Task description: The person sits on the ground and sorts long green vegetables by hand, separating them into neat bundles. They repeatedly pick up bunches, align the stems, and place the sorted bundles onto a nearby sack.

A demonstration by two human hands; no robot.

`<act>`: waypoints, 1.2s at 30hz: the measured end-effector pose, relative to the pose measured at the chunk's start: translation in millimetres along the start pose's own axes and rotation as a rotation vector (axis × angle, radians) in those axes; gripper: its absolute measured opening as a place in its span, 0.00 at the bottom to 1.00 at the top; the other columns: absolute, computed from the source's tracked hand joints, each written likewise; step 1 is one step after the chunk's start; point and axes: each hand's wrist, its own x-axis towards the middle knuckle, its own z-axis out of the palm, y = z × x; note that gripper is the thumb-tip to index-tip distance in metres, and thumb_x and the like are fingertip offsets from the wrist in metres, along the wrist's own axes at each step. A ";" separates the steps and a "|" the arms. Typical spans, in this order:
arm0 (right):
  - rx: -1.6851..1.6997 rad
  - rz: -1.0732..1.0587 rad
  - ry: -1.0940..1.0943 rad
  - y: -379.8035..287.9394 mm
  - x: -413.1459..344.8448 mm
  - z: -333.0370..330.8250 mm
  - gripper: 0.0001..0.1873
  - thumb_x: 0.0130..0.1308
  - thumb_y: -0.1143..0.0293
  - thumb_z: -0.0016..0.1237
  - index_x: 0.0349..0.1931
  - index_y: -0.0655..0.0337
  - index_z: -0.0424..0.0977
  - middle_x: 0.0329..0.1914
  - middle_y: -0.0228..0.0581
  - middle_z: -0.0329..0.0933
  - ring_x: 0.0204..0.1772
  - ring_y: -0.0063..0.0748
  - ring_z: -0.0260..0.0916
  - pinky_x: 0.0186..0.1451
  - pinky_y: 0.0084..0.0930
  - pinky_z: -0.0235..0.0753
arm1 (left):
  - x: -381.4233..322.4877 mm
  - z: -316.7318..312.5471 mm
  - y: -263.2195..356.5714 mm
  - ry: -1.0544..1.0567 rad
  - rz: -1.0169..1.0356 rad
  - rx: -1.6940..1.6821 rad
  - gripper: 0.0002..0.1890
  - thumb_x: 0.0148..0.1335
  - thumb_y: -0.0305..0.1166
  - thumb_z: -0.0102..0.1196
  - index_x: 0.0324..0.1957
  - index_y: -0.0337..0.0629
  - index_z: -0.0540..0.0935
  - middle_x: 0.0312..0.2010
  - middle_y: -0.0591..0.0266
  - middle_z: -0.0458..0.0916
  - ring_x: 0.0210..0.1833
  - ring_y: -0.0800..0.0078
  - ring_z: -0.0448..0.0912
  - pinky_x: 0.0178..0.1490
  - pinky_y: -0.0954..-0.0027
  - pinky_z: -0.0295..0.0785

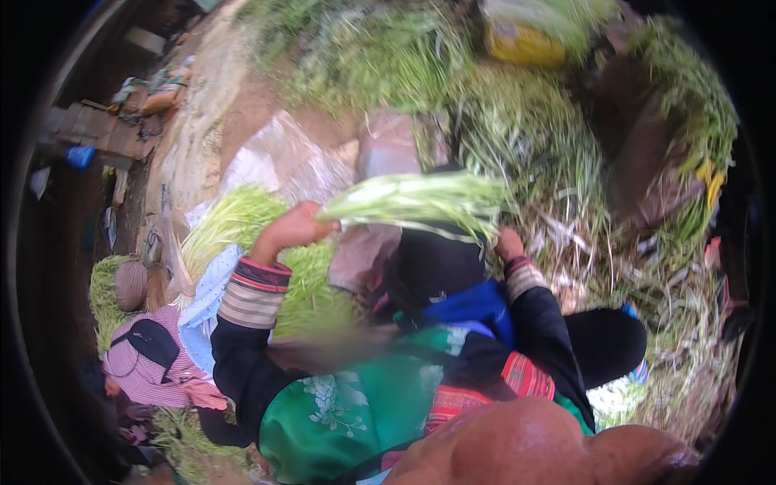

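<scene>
A bunch of long green leafy stalks stretches sideways across the air in front of me. My left hand is closed around its pale stem end. At the leafy end is my right hand, its fingers curled in close to the drooping tips; blur hides whether it grips any of them. Beneath the bunch lies dark cloth over my lap. A heap of paler, cleaner-looking stalks rests beyond my left wrist, and more greens lie beside my left forearm.
Loose greens and a yellow package are farther out. Leaf litter covers the ground to my right. A clear plastic sheet lies ahead. Close on my left is a person in a pink checked head covering.
</scene>
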 end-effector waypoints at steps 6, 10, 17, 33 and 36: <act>0.203 -0.043 0.322 18.4 -17.2 -63.7 0.24 0.58 0.50 0.47 0.37 0.66 0.70 0.39 0.59 0.73 0.41 0.59 0.71 0.44 0.43 0.70 | 18.5 -0.5 3.7 -0.067 0.017 -0.178 0.13 0.58 0.38 0.55 0.35 0.36 0.81 0.13 0.75 0.66 0.14 0.87 0.62 0.17 0.82 0.56; 0.305 -0.056 0.558 -8.4 -34.5 -137.0 0.16 0.60 0.59 0.48 0.35 0.65 0.72 0.31 0.47 0.74 0.31 0.42 0.71 0.37 0.31 0.73 | 19.8 4.8 14.9 -0.068 0.010 -0.091 0.13 0.58 0.37 0.54 0.34 0.36 0.81 0.13 0.73 0.67 0.14 0.86 0.63 0.18 0.82 0.57; 0.758 -0.393 0.559 -103.5 -64.8 -175.5 0.10 0.59 0.67 0.50 0.38 0.62 0.74 0.33 0.40 0.73 0.32 0.32 0.72 0.36 0.24 0.73 | 11.0 10.0 20.6 -0.062 0.025 -0.120 0.11 0.58 0.35 0.53 0.34 0.36 0.80 0.15 0.73 0.68 0.16 0.86 0.64 0.19 0.81 0.59; 0.134 -0.962 0.557 -222.5 -66.2 -184.7 0.07 0.54 0.66 0.49 0.30 0.57 0.70 0.25 0.34 0.68 0.33 0.38 0.72 0.29 0.31 0.73 | 4.1 16.0 34.9 -0.065 -0.012 -0.100 0.12 0.58 0.39 0.56 0.26 0.40 0.77 0.15 0.74 0.68 0.17 0.87 0.64 0.20 0.81 0.60; 0.143 -0.907 0.589 -221.9 -69.7 -176.9 0.06 0.55 0.67 0.48 0.28 0.58 0.69 0.24 0.35 0.68 0.31 0.38 0.71 0.28 0.33 0.72 | 6.9 20.0 35.5 -0.060 -0.018 -0.097 0.12 0.58 0.38 0.56 0.26 0.40 0.77 0.15 0.74 0.68 0.16 0.86 0.65 0.20 0.81 0.60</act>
